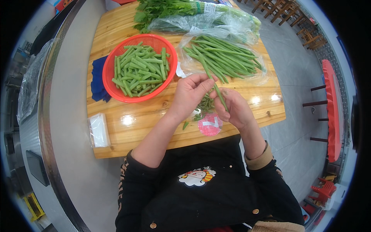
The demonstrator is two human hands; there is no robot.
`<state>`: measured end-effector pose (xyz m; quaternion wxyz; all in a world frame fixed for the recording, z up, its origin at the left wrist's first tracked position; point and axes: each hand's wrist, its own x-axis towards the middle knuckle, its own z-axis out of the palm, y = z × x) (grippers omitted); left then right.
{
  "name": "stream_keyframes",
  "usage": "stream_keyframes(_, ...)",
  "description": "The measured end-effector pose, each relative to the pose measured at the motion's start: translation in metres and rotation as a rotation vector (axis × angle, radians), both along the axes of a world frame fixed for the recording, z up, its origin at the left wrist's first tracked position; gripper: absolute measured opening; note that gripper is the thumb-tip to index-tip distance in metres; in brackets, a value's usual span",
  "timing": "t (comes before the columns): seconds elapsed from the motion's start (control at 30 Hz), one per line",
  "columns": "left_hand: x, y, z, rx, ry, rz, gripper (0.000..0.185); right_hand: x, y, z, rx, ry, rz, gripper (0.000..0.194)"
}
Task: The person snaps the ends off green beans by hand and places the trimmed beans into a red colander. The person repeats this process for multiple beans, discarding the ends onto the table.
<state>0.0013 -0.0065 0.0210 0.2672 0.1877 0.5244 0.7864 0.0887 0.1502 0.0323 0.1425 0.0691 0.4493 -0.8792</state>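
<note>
A long green bean [207, 70] is pinched in my left hand [191, 91], between thumb and fingers. My right hand [234, 105] holds the same bean by its near end. Beneath my hands lies a small heap of bean trimmings [206, 103], partly hidden by them. Beyond my hands, whole green beans [229, 58] lie on a clear plastic bag [262, 71]. At the left stands a red plastic colander [139, 98] filled with short cut bean pieces [139, 68].
Bagged celery [179, 11] lies across the far side of the wooden table [139, 130]. A blue cloth [98, 78] sits beside the colander. A packet of white tissues [100, 130] is at the left edge. A pink round sticker [210, 124] is near the front edge.
</note>
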Motion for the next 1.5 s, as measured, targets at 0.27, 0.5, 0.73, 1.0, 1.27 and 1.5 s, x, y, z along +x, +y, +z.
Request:
stream_keyframes(0.27,0.002,0.005,-0.006,0.05,0.076,0.051,0.016,0.001,-0.01,0.006,0.431,0.047,-0.04,0.021)
stream_keyframes(0.5,0.007,-0.001,-0.005,-0.069,0.573,0.255,0.011,-0.009,-0.008,0.004,0.606,0.112,-0.187,0.018)
stream_keyframes(0.73,0.009,0.004,-0.006,-0.113,0.108,-0.178,0.02,-0.022,0.002,0.017,0.42,0.201,-0.247,0.024)
stream_keyframes(1.0,-0.003,0.003,-0.016,-0.119,-0.059,-0.14,0.021,-0.019,-0.008,0.019,1.25,0.938,-0.482,0.017)
stream_keyframes(1.27,-0.001,0.004,-0.01,0.047,-0.055,-0.029,0.021,-0.005,0.002,0.011,0.534,0.135,-0.093,0.021)
stream_keyframes(1.5,0.002,0.001,-0.008,-0.086,0.164,-0.07,0.009,0.004,0.006,-0.007,0.201,0.086,-0.001,0.022)
